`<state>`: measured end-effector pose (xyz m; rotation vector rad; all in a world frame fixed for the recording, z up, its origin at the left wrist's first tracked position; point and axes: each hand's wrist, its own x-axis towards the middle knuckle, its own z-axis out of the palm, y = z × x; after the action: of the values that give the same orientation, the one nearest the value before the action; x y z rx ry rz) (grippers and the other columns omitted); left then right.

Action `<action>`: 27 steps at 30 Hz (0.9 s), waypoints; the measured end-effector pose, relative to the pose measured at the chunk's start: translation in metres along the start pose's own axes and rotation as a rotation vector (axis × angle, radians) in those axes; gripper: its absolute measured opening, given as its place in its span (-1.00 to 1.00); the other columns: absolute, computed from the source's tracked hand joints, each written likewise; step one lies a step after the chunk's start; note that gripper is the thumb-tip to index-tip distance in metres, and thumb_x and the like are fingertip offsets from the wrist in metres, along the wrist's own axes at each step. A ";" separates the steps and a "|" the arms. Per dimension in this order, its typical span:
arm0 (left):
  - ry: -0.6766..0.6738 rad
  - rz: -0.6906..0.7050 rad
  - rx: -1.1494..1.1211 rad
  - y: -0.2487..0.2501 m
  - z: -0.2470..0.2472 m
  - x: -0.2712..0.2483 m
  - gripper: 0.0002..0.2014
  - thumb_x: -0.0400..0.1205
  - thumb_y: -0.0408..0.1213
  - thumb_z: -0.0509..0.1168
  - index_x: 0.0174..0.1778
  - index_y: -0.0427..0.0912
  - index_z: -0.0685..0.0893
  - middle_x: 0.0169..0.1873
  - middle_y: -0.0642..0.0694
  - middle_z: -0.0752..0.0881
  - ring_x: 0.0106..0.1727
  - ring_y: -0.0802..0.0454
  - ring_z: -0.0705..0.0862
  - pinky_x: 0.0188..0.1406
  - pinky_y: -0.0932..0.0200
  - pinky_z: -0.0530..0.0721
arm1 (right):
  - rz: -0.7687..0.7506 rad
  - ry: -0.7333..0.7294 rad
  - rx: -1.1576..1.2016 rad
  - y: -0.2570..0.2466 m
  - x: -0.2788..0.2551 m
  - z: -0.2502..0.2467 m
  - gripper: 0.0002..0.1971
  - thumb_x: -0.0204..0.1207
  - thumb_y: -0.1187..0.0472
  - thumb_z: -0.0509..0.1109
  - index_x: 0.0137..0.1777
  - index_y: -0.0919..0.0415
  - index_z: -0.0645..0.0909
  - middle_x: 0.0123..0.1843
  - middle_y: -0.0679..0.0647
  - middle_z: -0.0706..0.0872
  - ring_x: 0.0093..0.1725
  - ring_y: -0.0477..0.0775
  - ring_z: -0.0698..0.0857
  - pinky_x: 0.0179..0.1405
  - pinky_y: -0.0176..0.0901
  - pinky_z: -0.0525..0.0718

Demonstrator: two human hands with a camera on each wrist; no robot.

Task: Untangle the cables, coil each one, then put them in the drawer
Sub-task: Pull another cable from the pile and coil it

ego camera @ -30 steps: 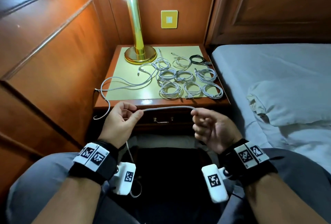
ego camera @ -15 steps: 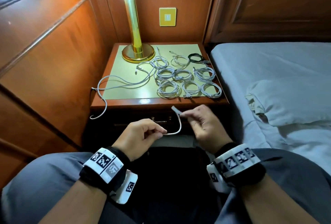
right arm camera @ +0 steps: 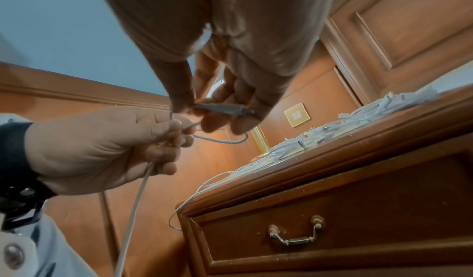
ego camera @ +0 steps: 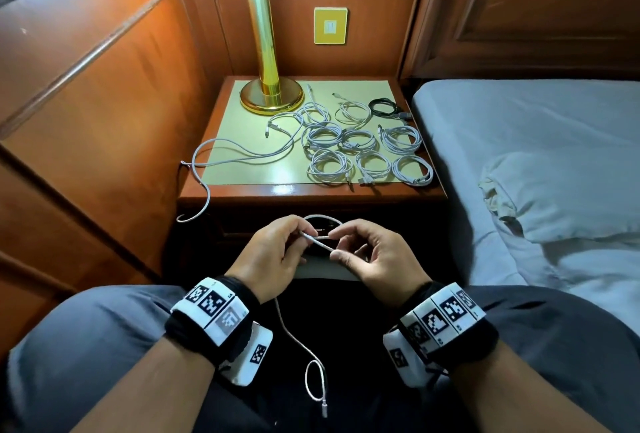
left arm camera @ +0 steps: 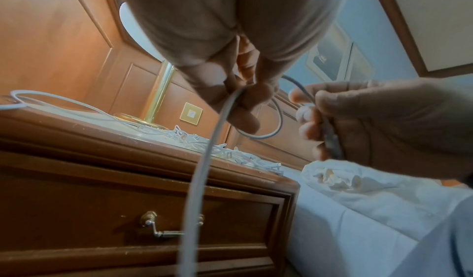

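Both hands sit lower centre of the head view, just in front of the closed drawer [right arm camera: 332, 220]. Left hand [ego camera: 273, 259] pinches the white cable [ego camera: 320, 243] between thumb and forefinger; right hand [ego camera: 377, 259] pinches the plug end, with the connector lying along its fingertips [right arm camera: 225, 119]. One small loop arcs over the two pinch points towards the drawer.

Key relation: the free length drops from the left hand down the frame, between the knees, to the far plug [ego camera: 323, 410] at the bottom centre. So the slack is on the left-hand side, long axis running roughly vertical in the frame. My read: the left hand feeds, the right gathers turns onto the loop.

Upper centre, on the nightstand [ego camera: 311, 190]: a cluster of coiled cables [ego camera: 370, 152], one black coil [ego camera: 384, 107] at the upper right of it, lamp base [ego camera: 272, 100] at the upper left. One loose cable [ego camera: 242, 155] is not yet coiled and hangs over the left edge.

Obstructions: the dangling tail could snag on the left wrist camera [ego camera: 247, 356]. The drawer handle [right arm camera: 297, 239] is untouched; the drawer needs opening before stowing.
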<state>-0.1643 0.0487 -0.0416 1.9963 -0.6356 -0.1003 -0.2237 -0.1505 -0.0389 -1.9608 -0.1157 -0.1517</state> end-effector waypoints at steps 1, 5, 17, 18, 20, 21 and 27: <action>-0.006 -0.022 -0.043 0.002 0.002 0.000 -0.86 0.70 -0.50 0.28 -0.02 -0.19 0.67 -0.31 0.15 0.66 -0.38 0.20 0.65 -0.23 0.18 0.77 | 0.013 0.004 0.002 0.000 0.000 -0.001 -0.70 0.45 0.27 0.60 0.14 -0.01 0.73 -0.20 -0.08 0.76 -0.29 -0.21 0.67 -0.16 -0.24 0.68; -0.058 -0.087 -0.174 0.005 0.004 -0.003 -0.91 0.73 -0.46 0.26 -0.01 -0.23 0.66 -0.43 0.07 0.57 -0.45 0.13 0.57 -0.17 -0.18 0.81 | -0.059 -0.033 -0.118 0.005 0.003 -0.004 -0.57 0.46 0.22 0.61 0.32 -0.05 0.70 -0.15 -0.09 0.75 -0.08 -0.12 0.74 -0.01 -0.23 0.71; -0.238 -0.266 -0.552 0.005 -0.005 0.001 -0.74 0.52 -0.22 0.40 0.05 -0.28 0.66 -0.39 -0.07 0.54 -0.41 0.11 0.51 -0.40 0.20 0.61 | -0.242 0.040 -0.340 0.012 0.008 -0.006 -0.86 0.57 0.13 0.49 -0.01 0.18 0.65 0.00 -0.06 0.44 -0.30 -0.18 0.61 -0.19 -0.37 0.69; -0.238 -0.275 -0.543 0.006 -0.006 0.001 -0.71 0.50 -0.20 0.40 0.06 -0.30 0.67 -0.39 -0.08 0.54 -0.42 0.11 0.50 -0.42 0.21 0.60 | -0.243 0.054 -0.354 0.012 0.008 -0.007 -0.86 0.58 0.14 0.48 -0.01 0.19 0.64 0.01 -0.06 0.44 -0.31 -0.19 0.60 -0.20 -0.39 0.67; -0.224 -0.261 -0.445 0.007 -0.006 0.000 -0.73 0.62 -0.13 0.34 0.04 -0.29 0.70 -0.47 -0.02 0.53 -0.47 0.10 0.49 -0.46 0.21 0.56 | -0.247 0.085 -0.367 0.011 0.008 -0.008 -0.86 0.58 0.15 0.48 -0.04 0.20 0.61 0.02 -0.04 0.48 -0.31 -0.16 0.59 -0.22 -0.42 0.63; -0.207 -0.254 -0.380 0.006 -0.005 0.000 -0.74 0.69 -0.08 0.29 -0.01 -0.22 0.72 -0.51 0.01 0.52 -0.50 0.09 0.48 -0.46 0.20 0.54 | -0.255 0.094 -0.383 0.010 0.008 -0.008 -0.85 0.58 0.14 0.48 -0.07 0.19 0.60 -0.02 -0.04 0.51 -0.29 -0.14 0.58 -0.22 -0.43 0.60; -0.044 -0.203 -0.148 0.004 0.000 0.000 -0.76 0.73 -0.08 0.28 -0.22 0.02 0.75 0.02 -0.01 0.58 -0.23 0.17 0.64 -0.47 0.13 0.67 | -0.208 0.135 -0.487 0.008 0.006 -0.004 -0.79 0.56 0.07 0.49 -0.17 0.08 0.51 -0.25 -0.14 0.54 -0.29 -0.09 0.53 -0.27 -0.22 0.52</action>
<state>-0.1663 0.0475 -0.0381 1.9137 -0.4385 -0.3055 -0.2166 -0.1568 -0.0438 -2.4123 -0.2098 -0.4860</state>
